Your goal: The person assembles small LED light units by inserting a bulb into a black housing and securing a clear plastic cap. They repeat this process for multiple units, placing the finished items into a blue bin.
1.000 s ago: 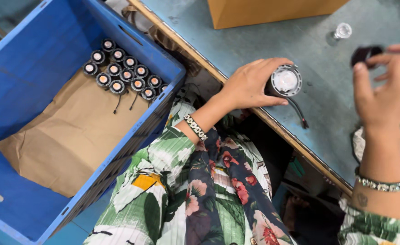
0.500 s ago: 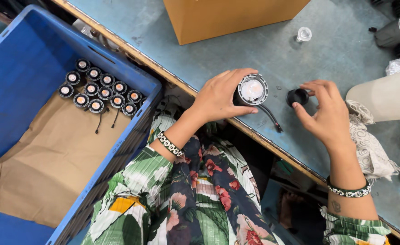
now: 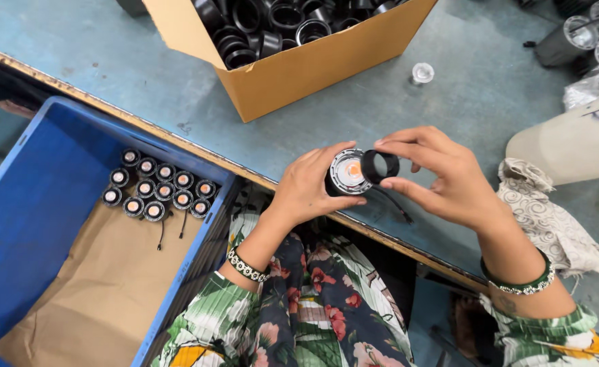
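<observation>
My left hand grips a round black lamp body with a silvery reflector and an orange centre facing up; a thin black wire trails from it over the table edge. My right hand pinches a black ring at the lamp's right rim, touching it. Both hands hover just above the near edge of the blue-grey table.
An open cardboard box of black rings stands behind the hands. A blue crate at the left holds several finished lamps on brown paper. A small clear lens, a patterned cloth and more lamp parts lie at the right.
My left hand lifted the lamp body from the table. My right hand brought the black ring leftward up against the lamp. The view shifted toward the table.
</observation>
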